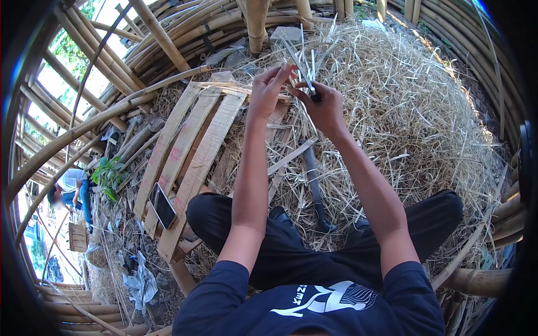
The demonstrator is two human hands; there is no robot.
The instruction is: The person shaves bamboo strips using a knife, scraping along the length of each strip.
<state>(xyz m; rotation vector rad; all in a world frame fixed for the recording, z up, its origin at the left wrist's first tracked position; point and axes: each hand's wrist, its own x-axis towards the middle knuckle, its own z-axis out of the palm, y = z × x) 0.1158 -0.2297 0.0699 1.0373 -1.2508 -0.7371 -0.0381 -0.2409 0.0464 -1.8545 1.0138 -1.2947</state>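
My right hand is closed round the dark handle of a knife, its long blade pointing up and away from me. Close beside it, my left hand is raised with its fingers pinched on thin pale bamboo strips near the blade. How many strips it holds is hard to make out. Below both hands, a dark long tool with a curved end, like a machete, lies on the pile of shavings between my legs.
Left of me stands a slatted wooden pallet with a phone on it. Bamboo poles fence the space. Another person sits beyond them at far left. A crumpled plastic sheet lies at lower left.
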